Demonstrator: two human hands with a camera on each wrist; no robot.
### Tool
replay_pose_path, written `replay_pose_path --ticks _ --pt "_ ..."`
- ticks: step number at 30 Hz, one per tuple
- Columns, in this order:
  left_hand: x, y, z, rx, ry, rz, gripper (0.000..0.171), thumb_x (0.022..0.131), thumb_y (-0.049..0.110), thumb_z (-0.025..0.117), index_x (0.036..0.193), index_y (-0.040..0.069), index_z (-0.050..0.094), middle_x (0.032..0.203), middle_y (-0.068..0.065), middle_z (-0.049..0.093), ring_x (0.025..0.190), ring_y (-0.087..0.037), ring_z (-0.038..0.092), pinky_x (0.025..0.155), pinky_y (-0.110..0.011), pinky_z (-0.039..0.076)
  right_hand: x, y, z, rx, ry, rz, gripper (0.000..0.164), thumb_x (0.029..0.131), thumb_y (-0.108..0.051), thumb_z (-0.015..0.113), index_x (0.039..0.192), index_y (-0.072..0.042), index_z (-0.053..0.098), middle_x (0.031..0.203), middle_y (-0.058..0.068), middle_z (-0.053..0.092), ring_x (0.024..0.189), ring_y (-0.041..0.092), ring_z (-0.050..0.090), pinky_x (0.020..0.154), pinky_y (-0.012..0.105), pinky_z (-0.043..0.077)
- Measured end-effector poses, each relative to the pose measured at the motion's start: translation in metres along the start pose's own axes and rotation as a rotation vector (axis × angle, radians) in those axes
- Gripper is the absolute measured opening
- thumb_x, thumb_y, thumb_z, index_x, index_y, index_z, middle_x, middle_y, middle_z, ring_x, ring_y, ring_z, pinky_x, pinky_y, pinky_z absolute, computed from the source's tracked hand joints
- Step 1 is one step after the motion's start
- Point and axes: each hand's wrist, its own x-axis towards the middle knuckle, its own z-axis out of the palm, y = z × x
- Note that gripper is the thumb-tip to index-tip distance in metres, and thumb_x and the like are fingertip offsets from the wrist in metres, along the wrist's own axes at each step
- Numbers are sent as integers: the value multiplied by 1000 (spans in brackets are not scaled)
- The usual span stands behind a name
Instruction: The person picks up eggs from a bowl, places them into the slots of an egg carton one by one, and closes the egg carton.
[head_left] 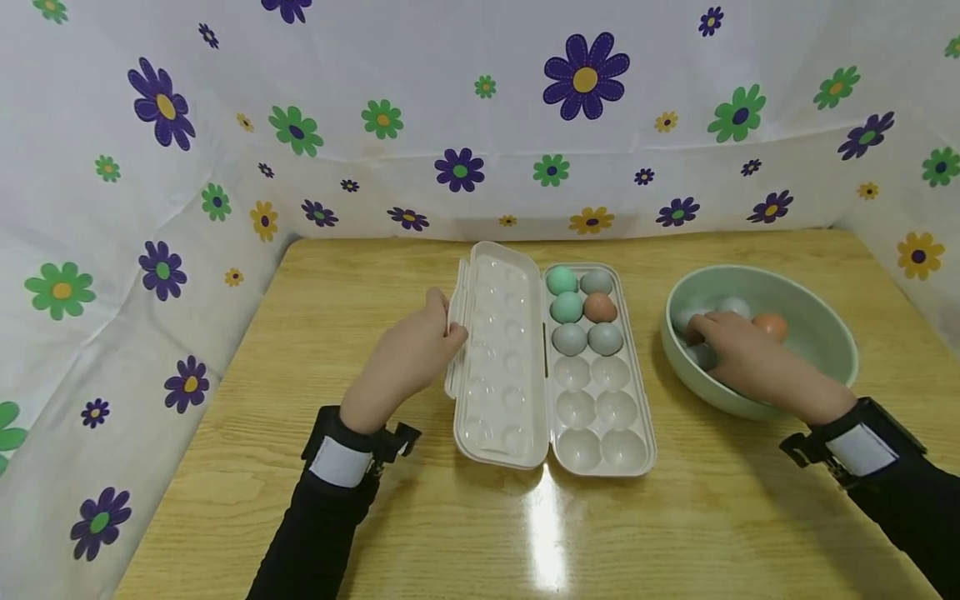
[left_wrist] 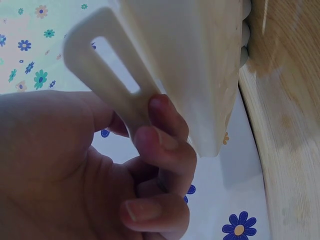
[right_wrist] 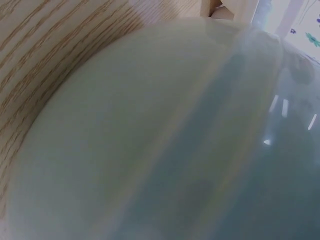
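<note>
Eggs [head_left: 770, 326] in right-side bowl [head_left: 831, 354] probably light, smooth, maybe fragile; best cupped round middle. Left hand [head_left: 407, 354] pinches carton handle [left_wrist: 90, 64]; right hand [head_left: 757, 360] inside bowl, grip unclear.

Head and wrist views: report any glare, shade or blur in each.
Head view: a glare streak on the table in front of the egg carton; left wrist view: the left grip looks dim against brighter flowered cloth; right wrist view: the bowl is softly blurred, small reflections at right.
</note>
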Motion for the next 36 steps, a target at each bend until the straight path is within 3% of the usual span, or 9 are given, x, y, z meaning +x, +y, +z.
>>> replay_pose_path --ticks 10,13,17,23,27,32,36 --pt "0 0 0 2 5 8 36 104 26 44 125 -3 41 69 -4 47 54 -17 47 47 -26 33 -4 1 -3 -46 6 27 30 83 -10 74 112 -2 68 107 20 68 98 37 65 83 54 51" --pt "0 0 0 0 5 8 36 104 26 44 125 -3 41 70 -4 46 54 -17 47 47 -26 33 -6 1 -5 -86 27 27 26 85 -13 75 108 -3 69 103 16 70 94 33 67 76 47 51" --pt "1 0 0 3 6 8 35 104 26 44 124 -3 41 70 -4 46 54 -18 47 47 -26 33 -9 2 -8 -123 54 11 24 84 -15 78 100 -4 64 92 11 70 82 27 66 66 39 41" --pt "0 0 -1 6 4 7 36 104 26 43 125 -3 41 70 -4 47 54 -18 47 47 -26 33 -12 1 -10 -63 19 -6 21 85 -8 77 101 -2 65 94 13 70 83 25 66 79 47 50" --pt "0 1 -1 8 5 6 36 104 26 43 125 -3 41 69 -4 46 53 -17 47 47 -26 33 -13 0 -10 -20 -11 15 24 83 -6 78 104 -2 68 101 15 68 88 26 65 78 49 54" --pt "0 1 0 8 6 9 36 104 26 44 125 -3 41 70 -4 47 54 -17 47 47 -26 33 -13 -3 -15 -52 45 1 26 82 -8 80 103 -3 66 99 14 68 85 26 65 78 47 53" --pt "0 0 0 6 8 11 36 104 26 44 125 -3 41 70 -5 48 54 -18 47 47 -26 33 -13 -11 -24 -36 74 45 29 84 -11 79 108 -2 65 104 16 67 91 29 66 78 49 55"
